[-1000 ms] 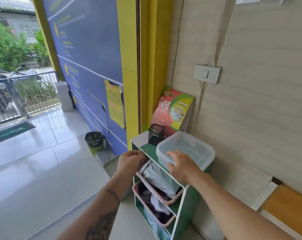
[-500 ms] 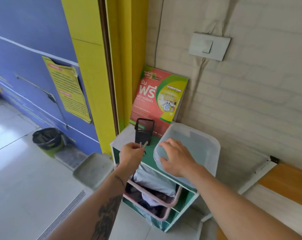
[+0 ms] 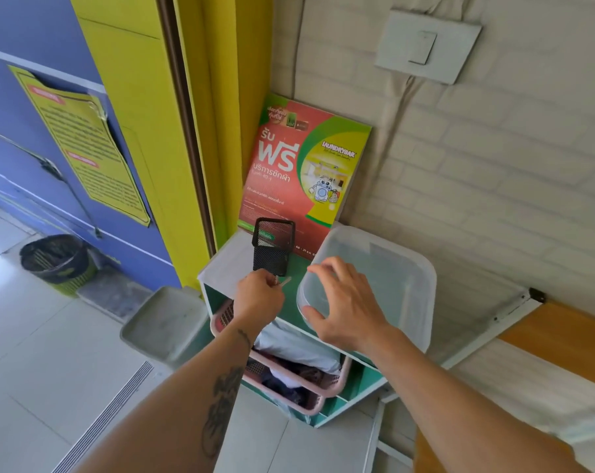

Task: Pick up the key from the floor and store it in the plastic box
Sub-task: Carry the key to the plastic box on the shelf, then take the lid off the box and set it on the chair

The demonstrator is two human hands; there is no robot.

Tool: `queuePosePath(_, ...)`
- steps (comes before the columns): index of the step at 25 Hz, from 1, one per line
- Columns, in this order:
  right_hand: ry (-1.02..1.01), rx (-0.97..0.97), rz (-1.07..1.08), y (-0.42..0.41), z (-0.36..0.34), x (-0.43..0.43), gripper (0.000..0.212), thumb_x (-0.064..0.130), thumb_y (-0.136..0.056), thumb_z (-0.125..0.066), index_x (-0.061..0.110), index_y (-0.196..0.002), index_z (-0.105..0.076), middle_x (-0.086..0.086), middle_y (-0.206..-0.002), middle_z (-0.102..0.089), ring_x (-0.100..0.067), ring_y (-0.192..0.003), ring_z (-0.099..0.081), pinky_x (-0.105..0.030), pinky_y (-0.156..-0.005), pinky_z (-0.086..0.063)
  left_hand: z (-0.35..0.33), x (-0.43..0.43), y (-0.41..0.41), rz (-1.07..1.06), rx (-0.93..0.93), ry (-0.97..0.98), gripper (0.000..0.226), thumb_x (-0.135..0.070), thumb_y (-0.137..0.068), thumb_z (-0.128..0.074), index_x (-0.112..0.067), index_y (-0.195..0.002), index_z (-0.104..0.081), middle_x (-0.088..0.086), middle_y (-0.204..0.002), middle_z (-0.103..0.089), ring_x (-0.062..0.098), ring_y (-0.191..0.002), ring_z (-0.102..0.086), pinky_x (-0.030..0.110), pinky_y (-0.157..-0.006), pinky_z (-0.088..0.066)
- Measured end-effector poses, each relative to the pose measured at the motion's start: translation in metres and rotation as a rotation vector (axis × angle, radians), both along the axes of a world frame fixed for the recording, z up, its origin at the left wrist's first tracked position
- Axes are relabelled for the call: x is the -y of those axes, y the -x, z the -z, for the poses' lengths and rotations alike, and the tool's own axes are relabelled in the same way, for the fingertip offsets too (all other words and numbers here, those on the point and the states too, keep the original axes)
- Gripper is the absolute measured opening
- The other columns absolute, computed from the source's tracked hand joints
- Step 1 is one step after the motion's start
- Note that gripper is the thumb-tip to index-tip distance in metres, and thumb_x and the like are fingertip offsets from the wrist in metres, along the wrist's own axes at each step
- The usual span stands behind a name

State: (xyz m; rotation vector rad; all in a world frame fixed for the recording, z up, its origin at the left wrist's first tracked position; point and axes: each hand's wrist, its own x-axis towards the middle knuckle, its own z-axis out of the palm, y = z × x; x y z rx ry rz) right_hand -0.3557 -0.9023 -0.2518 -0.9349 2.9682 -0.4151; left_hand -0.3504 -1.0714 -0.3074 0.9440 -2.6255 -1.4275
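A clear plastic box (image 3: 391, 274) with its lid on stands on top of a small green shelf unit (image 3: 221, 264) against the brick wall. My left hand (image 3: 258, 298) is shut on a small metal key (image 3: 285, 281), whose tip pokes out just left of the box. My right hand (image 3: 347, 305) rests over the near left corner of the box's lid, fingers spread and curled around the rim.
A black mesh cup (image 3: 272, 247) stands on the shelf top just beyond my left hand. A red and green poster (image 3: 299, 172) leans on the wall behind. Pink baskets (image 3: 309, 390) of cloth fill the shelf. A bin (image 3: 55, 261) stands at the far left.
The view has come closer to the shelf and tilted down. My right hand has shifted onto the lid's near corner. My left hand still holds the key beside the box.
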Motion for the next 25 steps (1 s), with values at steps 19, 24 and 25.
queuePosePath(19,-0.015,-0.019,-0.019,-0.002,0.005,-0.002,0.067,0.049,-0.078,-0.06,0.016,-0.133,-0.043,-0.001,-0.132,-0.042,-0.023,-0.116,-0.045,-0.04,-0.1,-0.041,0.007,0.004,-0.031,0.023,-0.168,-0.263,0.02,-0.012,-0.088,-0.055,-0.02,-0.093,-0.072,0.002,-0.083,-0.071,0.017,-0.063,-0.061,0.031,-0.056,-0.051)
queuePosePath(24,-0.117,0.01,0.017,-0.005,0.001,0.001,0.079,0.051,-0.077,-0.062,0.016,-0.141,-0.031,-0.01,-0.144,-0.03,-0.028,-0.132,-0.032,-0.039,-0.105,-0.039,0.01,-0.009,-0.039,0.128,-0.169,-0.349,0.013,-0.016,-0.084,-0.062,-0.02,-0.091,-0.072,0.007,-0.08,-0.075,0.022,-0.072,-0.068,0.042,-0.076,-0.057)
queuePosePath(25,-0.138,-0.007,0.02,-0.006,0.0,0.002,0.08,0.051,-0.077,-0.061,0.014,-0.141,-0.03,-0.01,-0.143,-0.031,-0.029,-0.131,-0.034,-0.039,-0.104,-0.039,0.011,-0.012,-0.04,0.128,-0.171,-0.358,0.013,-0.015,-0.083,-0.063,-0.018,-0.092,-0.072,0.009,-0.08,-0.076,0.022,-0.071,-0.069,0.042,-0.075,-0.057)
